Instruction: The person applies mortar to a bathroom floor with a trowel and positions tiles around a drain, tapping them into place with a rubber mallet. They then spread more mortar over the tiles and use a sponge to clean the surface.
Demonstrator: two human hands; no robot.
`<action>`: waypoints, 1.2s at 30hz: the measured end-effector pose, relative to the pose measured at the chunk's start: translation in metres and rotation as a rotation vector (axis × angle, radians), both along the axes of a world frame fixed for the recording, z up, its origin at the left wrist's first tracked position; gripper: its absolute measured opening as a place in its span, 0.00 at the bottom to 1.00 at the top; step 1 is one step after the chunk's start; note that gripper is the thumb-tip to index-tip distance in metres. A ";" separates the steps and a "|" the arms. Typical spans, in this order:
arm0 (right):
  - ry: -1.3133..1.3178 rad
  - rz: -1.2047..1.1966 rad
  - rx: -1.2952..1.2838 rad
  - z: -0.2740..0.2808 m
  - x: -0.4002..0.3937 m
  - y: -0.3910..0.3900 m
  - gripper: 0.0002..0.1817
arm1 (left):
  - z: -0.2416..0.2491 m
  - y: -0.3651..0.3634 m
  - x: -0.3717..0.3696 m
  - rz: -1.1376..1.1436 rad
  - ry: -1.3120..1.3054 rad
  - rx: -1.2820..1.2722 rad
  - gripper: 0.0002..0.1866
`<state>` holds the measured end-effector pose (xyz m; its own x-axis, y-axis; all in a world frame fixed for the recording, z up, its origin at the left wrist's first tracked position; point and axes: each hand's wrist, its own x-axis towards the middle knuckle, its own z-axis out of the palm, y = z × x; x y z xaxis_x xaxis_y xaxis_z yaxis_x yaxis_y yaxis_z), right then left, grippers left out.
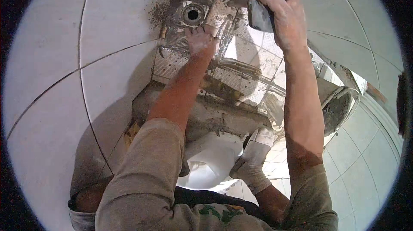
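Observation:
My left hand lies with its fingers spread on the wet, dirty tiled floor, just below a round drain hole. Its fingertips are close to the drain's rim. Raised at the upper right, my right hand is wrapped around a grey, dust-smeared block. The block's exact kind does not show. Grey mortar-like smears cover the small textured tiles around and below my left hand.
Large white wall tiles rise at the left. A rough step edge crosses below the floor, with a white rounded fixture under it. A mortar-crusted bucket lies tilted at the right. My shod foot is beside the fixture.

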<state>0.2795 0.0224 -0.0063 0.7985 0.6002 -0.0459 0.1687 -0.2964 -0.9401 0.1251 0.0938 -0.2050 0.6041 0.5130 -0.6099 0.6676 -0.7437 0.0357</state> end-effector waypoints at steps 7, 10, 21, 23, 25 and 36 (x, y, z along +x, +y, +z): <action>0.091 0.038 -0.146 0.001 -0.001 0.010 0.27 | -0.003 0.000 -0.003 -0.118 -0.074 0.109 0.46; -0.416 0.182 -0.125 -0.020 0.009 0.014 0.25 | -0.004 0.001 -0.004 -0.109 -0.064 0.071 0.48; 0.215 0.166 -0.154 0.000 -0.004 0.018 0.27 | 0.006 -0.010 0.009 -0.042 0.062 0.040 0.53; -0.023 0.071 -0.275 -0.007 -0.002 0.018 0.31 | 0.002 -0.012 0.006 -0.041 0.041 0.072 0.52; 0.046 0.083 -0.240 0.006 -0.003 0.007 0.29 | 0.004 -0.010 0.006 -0.044 0.039 0.055 0.51; 0.253 -0.227 -0.086 0.026 -0.024 -0.140 0.42 | -0.010 -0.028 0.016 -0.387 -0.255 0.064 0.31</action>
<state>0.2554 -0.1178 0.0196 0.8680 0.3937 -0.3026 -0.1463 -0.3796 -0.9135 0.1410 0.0657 -0.2150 0.8847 0.2522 -0.3921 0.3168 -0.9423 0.1086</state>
